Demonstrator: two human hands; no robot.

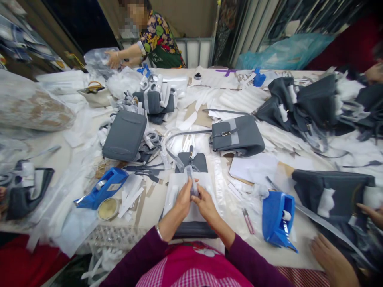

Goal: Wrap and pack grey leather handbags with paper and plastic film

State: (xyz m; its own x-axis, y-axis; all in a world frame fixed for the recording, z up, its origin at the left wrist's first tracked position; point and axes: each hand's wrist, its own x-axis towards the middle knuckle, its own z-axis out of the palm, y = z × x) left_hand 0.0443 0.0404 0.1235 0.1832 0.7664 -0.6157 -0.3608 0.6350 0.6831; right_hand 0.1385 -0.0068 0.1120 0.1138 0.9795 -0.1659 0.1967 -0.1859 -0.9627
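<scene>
In front of my body lies a dark grey handbag [194, 230] with a sheet of white wrapping [199, 213] over its middle. Above it, my left hand [183, 198] has its fingers closed around a grey bag strap [189, 175] that looks wrapped in clear plastic. My right hand [206, 200] pinches the same strap close to its lower end. From there the strap curves up and away to the left. A small metal clasp [190, 150] shows on the bag's far end. My fingers partly hide the strap's lower end.
Blue tape dispensers stand left [109, 185] and right [278, 217]. More grey bags [124, 135] lie beyond, including one with a gold clasp [237, 135]. A tub of yellowish paste [108, 209] sits left. A co-worker's hand [333, 255] rests at right; another person [161, 38] handles plastic across the table.
</scene>
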